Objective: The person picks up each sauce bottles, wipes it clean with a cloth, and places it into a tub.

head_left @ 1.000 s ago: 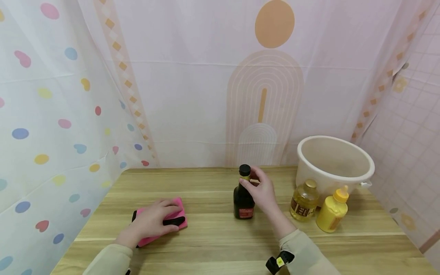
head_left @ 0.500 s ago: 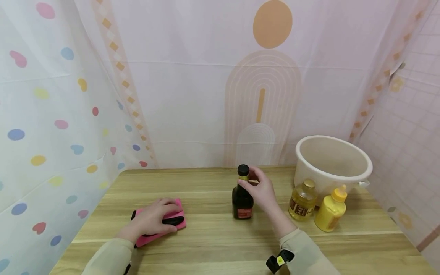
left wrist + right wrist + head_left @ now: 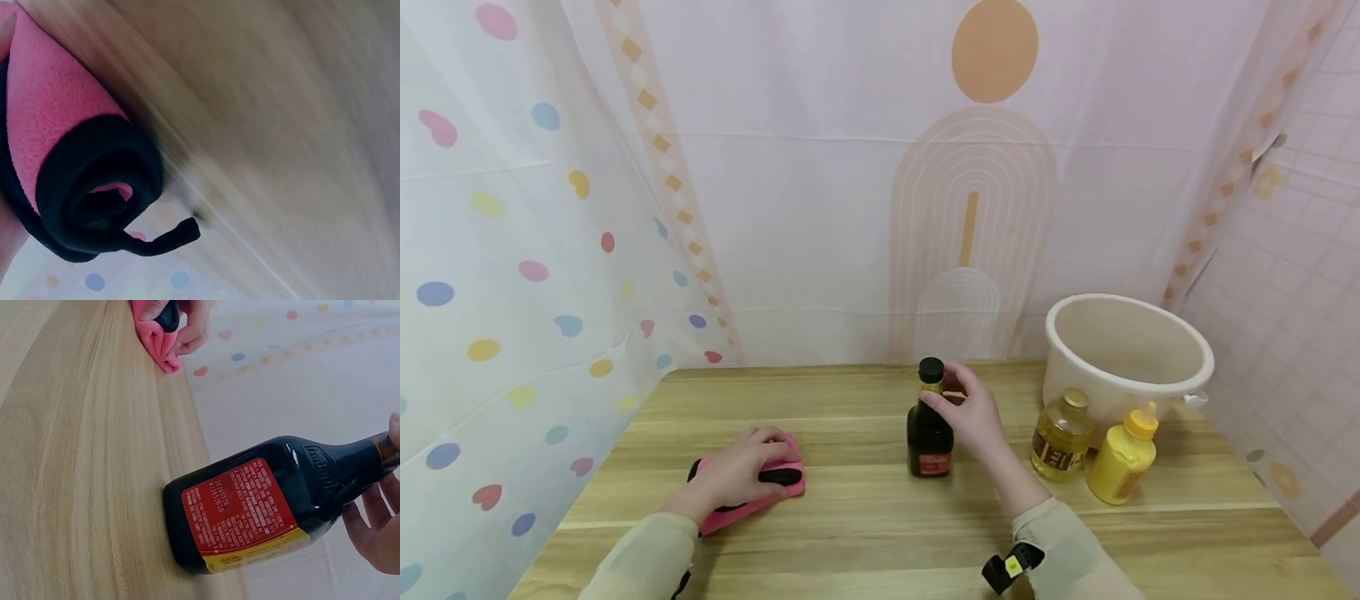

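My right hand [image 3: 967, 412] pinched the dark bottle [image 3: 930, 442] by its neck, upright on the desk [image 3: 850, 533]; my left hand [image 3: 733, 471] gripped the pink cloth [image 3: 53, 97]. Steadying the bottle well called for a level base.

The left arm [image 3: 643, 550] slants in by the left edge of the counter [image 3: 850, 542]. Its left grip [image 3: 741, 469] faces down, with bent fingers. The right arm [image 3: 1071, 546] leans inward. Its right grip [image 3: 972, 414] is nearer the back edge, thumb and fingers curled and squeezing.
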A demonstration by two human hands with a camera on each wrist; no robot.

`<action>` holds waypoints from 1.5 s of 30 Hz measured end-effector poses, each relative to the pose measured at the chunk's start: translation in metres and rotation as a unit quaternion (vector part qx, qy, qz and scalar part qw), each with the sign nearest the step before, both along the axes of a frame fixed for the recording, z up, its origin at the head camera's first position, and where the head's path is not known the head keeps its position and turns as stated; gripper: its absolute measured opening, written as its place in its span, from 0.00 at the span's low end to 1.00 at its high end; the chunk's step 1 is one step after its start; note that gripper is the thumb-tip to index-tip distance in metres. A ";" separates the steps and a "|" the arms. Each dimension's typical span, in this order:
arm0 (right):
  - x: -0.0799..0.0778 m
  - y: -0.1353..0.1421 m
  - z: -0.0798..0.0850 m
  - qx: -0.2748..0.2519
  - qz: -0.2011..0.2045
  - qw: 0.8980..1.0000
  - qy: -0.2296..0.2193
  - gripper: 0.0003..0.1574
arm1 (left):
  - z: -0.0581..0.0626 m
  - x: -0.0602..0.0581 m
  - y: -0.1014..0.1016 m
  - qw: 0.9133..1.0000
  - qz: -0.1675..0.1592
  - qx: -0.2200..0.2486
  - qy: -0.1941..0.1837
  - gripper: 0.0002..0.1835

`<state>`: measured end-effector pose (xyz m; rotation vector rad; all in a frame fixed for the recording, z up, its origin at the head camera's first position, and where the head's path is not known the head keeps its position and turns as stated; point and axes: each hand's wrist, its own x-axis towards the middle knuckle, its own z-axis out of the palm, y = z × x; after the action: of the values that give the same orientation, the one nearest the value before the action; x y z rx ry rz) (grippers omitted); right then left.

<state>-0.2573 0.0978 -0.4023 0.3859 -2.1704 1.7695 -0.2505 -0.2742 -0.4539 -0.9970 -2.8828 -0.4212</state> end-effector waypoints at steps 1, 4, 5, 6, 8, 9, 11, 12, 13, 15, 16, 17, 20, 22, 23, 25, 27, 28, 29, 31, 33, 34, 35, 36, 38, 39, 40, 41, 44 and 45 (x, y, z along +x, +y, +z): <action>0.000 0.001 0.000 0.000 0.002 1.000 0.003 0.25 | 0.000 0.000 0.001 1.000 -0.001 0.001 0.006 0.21; 0.001 0.002 0.002 -0.001 0.008 1.000 0.010 0.24 | 0.001 0.001 0.003 1.000 -0.006 0.006 0.021 0.18; 0.001 0.002 0.002 -0.001 0.010 1.000 0.012 0.24 | 0.002 0.001 0.004 1.000 -0.007 0.008 0.024 0.17; 0.001 0.003 0.002 -0.002 0.014 1.000 0.013 0.24 | 0.002 0.001 0.005 0.999 -0.008 0.012 0.028 0.16; 0.001 0.003 0.002 -0.005 0.022 1.000 0.012 0.24 | 0.003 0.001 0.006 0.999 -0.013 0.019 0.038 0.15; 0.001 0.004 0.002 -0.006 0.026 1.000 0.012 0.25 | 0.003 0.001 0.007 0.999 -0.014 0.022 0.043 0.14; 0.001 0.004 0.002 -0.009 0.030 0.999 0.009 0.25 | 0.003 0.001 0.009 0.998 -0.016 0.026 0.054 0.14; 0.001 0.004 0.002 -0.010 0.032 0.999 0.008 0.25 | 0.003 0.001 0.009 0.998 -0.015 0.028 0.058 0.14; 0.001 0.004 0.001 -0.011 0.032 0.999 0.008 0.25 | 0.003 0.001 0.010 0.998 -0.012 0.030 0.061 0.14; 0.001 0.004 0.000 -0.009 0.030 0.999 0.010 0.24 | 0.002 0.002 0.011 0.997 -0.004 0.035 0.066 0.14; 0.001 0.004 0.000 -0.007 0.030 0.999 0.011 0.24 | 0.002 0.002 0.012 0.997 0.000 0.038 0.069 0.14; 0.001 0.004 -0.001 -0.005 0.029 0.999 0.013 0.24 | 0.002 0.003 0.013 0.997 0.004 0.042 0.072 0.14; 0.001 0.004 -0.002 0.005 0.027 0.999 0.018 0.24 | 0.002 0.005 0.018 0.995 0.025 0.061 0.078 0.13; 0.001 0.004 -0.002 0.007 0.027 0.999 0.020 0.25 | 0.003 0.005 0.023 0.993 0.044 0.077 0.083 0.14; 0.001 0.005 -0.002 0.008 0.027 0.999 0.022 0.25 | 0.004 0.006 0.026 0.991 0.055 0.088 0.084 0.15; 0.002 0.005 -0.002 0.010 0.026 0.999 0.026 0.24 | 0.006 0.006 0.032 0.987 0.079 0.112 0.087 0.17; 0.002 0.004 -0.002 0.012 0.024 0.999 0.029 0.24 | 0.009 0.006 0.039 0.981 0.098 0.139 0.091 0.18; 0.002 0.004 -0.002 0.014 0.023 0.999 0.031 0.24 | 0.011 0.006 0.042 0.978 0.105 0.153 0.092 0.18; 0.002 0.004 -0.002 0.015 0.022 0.999 0.032 0.24 | 0.013 0.006 0.046 0.975 0.112 0.166 0.093 0.19; 0.002 0.004 -0.002 0.019 0.018 0.999 0.035 0.24 | 0.017 0.007 0.053 0.969 0.121 0.195 0.091 0.19; 0.002 0.004 -0.002 0.021 0.015 0.999 0.036 0.24 | 0.022 0.008 0.062 0.961 0.127 0.229 0.086 0.20; 0.002 0.004 -0.002 0.022 0.014 0.999 0.037 0.24 | 0.025 0.010 0.066 0.956 0.131 0.248 0.082 0.21; 0.003 0.004 -0.002 0.023 0.014 0.999 0.037 0.24 | 0.028 0.011 0.070 0.951 0.136 0.266 0.078 0.21; 0.003 0.004 -0.002 0.025 0.013 0.999 0.038 0.24 | 0.031 0.012 0.075 0.945 0.140 0.287 0.073 0.21; 0.004 0.004 -0.002 0.027 0.014 0.999 0.037 0.25 | 0.036 0.014 0.084 0.931 0.144 0.329 0.060 0.22; 0.004 0.004 -0.002 0.029 0.014 0.999 0.036 0.25 | 0.038 0.014 0.088 0.924 0.145 0.351 0.054 0.22; 0.004 0.004 -0.002 0.030 0.014 0.999 0.036 0.26 | 0.041 0.016 0.093 0.916 0.150 0.370 0.045 0.22; 0.004 0.005 -0.003 0.032 0.014 0.999 0.036 0.26 | 0.042 0.017 0.097 0.907 0.152 0.390 0.040 0.22; 0.003 0.005 -0.003 0.036 0.010 0.999 0.036 0.26 | 0.047 0.020 0.111 0.878 0.153 0.453 0.012 0.21; 0.003 0.005 -0.003 0.037 0.008 0.999 0.036 0.26 | 0.049 0.021 0.115 0.868 0.155 0.471 0.005 0.21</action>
<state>-0.2540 0.1027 -0.4054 0.4794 -2.1923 1.6600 -0.2294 -0.1589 -0.4049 -0.3409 -2.2246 -1.5432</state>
